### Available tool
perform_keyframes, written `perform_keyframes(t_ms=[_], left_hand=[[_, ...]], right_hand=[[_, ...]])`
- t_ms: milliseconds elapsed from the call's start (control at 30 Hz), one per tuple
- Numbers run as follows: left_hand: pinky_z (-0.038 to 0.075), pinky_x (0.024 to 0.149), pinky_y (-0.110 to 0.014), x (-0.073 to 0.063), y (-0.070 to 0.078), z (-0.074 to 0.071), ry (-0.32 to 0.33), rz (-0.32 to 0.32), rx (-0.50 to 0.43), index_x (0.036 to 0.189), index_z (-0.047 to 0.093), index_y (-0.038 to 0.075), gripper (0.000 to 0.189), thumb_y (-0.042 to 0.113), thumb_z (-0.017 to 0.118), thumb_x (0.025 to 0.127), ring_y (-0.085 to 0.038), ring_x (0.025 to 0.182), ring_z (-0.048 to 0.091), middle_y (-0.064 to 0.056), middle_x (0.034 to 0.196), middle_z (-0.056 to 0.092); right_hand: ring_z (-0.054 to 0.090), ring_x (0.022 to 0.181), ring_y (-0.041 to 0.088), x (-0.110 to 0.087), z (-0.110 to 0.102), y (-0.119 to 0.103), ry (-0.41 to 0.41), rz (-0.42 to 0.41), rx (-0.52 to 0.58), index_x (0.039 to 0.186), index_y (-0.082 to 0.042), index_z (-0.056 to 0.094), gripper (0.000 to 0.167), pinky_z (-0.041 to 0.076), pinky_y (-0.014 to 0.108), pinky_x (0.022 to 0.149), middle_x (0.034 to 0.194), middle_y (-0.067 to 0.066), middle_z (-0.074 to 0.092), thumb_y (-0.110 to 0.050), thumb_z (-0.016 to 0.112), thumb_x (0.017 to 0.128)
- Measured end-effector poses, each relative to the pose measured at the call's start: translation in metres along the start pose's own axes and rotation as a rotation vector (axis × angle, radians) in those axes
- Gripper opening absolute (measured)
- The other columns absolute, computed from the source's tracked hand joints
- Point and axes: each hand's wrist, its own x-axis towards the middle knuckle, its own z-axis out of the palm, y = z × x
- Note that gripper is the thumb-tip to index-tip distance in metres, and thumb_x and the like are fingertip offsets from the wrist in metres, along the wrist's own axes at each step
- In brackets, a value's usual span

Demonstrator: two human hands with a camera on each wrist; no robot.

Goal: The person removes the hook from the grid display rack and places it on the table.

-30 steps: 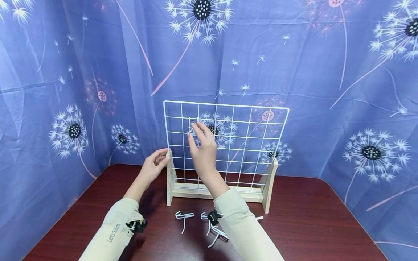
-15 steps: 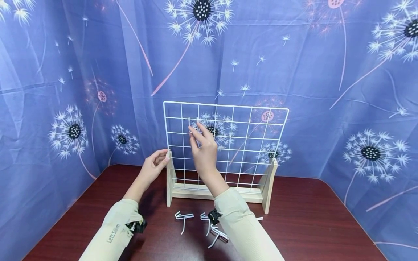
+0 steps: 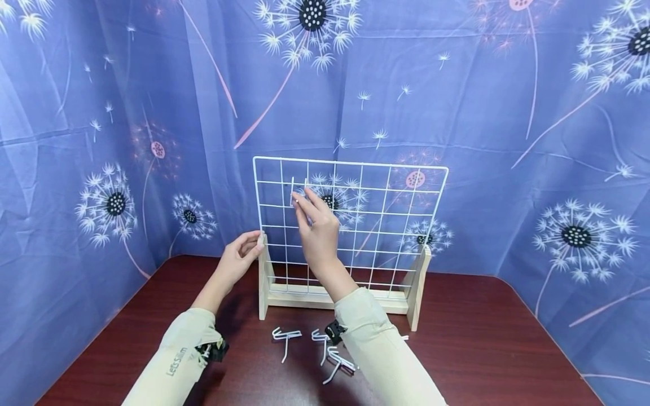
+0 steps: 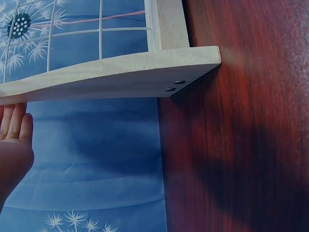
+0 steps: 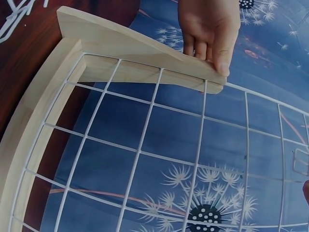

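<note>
A white wire grid rack (image 3: 350,163) stands upright in a pale wooden stand (image 3: 418,293). My left hand (image 3: 238,258) holds the top of the stand's left side piece, thumb in front. The right wrist view shows that left hand (image 5: 210,29) from across the grid, its thumb on the wood. With my right hand (image 3: 321,231) I pinch a white wire hook (image 3: 292,185) at the upper left of the grid. Its prongs rise past the second wire from the top. My fingers hide much of it, and whether it has caught on the wire cannot be told.
Several white wire hooks lie on the dark red table, among them a left hook (image 3: 286,335) and a front hook (image 3: 339,361). My right sleeve (image 3: 381,338) partly covers others. Behind the rack hangs a blue dandelion-print curtain (image 3: 487,124).
The hook in my right hand has risen slightly against the grid, and the fingers have shifted a little around it. My left hand has stayed on the stand.
</note>
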Motion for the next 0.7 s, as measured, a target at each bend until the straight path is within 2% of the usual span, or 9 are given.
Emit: perform_keyframes(t_ms=[133, 367, 533, 700], left_hand=[[0.047, 0.086, -0.013, 0.000, 0.000, 0.000, -0.001, 0.000, 0.000, 0.136, 0.046, -0.008, 0.045, 0.009, 0.059, 0.096, 0.001, 0.102, 0.054, -0.029, 0.129, 0.054], [0.046, 0.087, -0.012, 0.001, 0.001, -0.001, -0.008, -0.031, 0.001, 0.137, 0.046, -0.005, 0.045, 0.010, 0.058, 0.097, -0.006, 0.108, 0.054, -0.026, 0.132, 0.053], [0.046, 0.086, -0.012, 0.001, -0.002, -0.001, -0.007, -0.030, -0.018, 0.137, 0.045, -0.007, 0.045, 0.007, 0.058, 0.096, -0.002, 0.104, 0.054, -0.029, 0.131, 0.052], [0.046, 0.086, -0.012, 0.001, 0.000, 0.000, -0.006, -0.028, -0.016, 0.136, 0.045, -0.007, 0.044, 0.007, 0.058, 0.097, 0.000, 0.102, 0.054, -0.029, 0.131, 0.053]], right_hand=[[0.064, 0.106, 0.029, 0.003, -0.002, -0.003, 0.001, -0.014, 0.016, 0.104, -0.003, 0.075, 0.016, 0.049, 0.024, 0.092, 0.115, 0.019, 0.066, -0.006, 0.068, 0.089], [0.065, 0.105, 0.030, 0.008, -0.009, -0.005, 0.006, -0.055, 0.045, 0.104, -0.003, 0.074, 0.016, 0.051, 0.026, 0.091, 0.115, 0.020, 0.067, -0.007, 0.067, 0.090], [0.065, 0.104, 0.029, 0.005, -0.018, -0.004, -0.009, -0.084, 0.052, 0.103, -0.003, 0.075, 0.016, 0.052, 0.028, 0.090, 0.115, 0.019, 0.066, -0.007, 0.068, 0.089], [0.064, 0.106, 0.029, 0.000, -0.028, -0.002, -0.018, -0.105, 0.068, 0.102, -0.003, 0.075, 0.015, 0.049, 0.028, 0.095, 0.115, 0.019, 0.066, -0.005, 0.069, 0.088]])
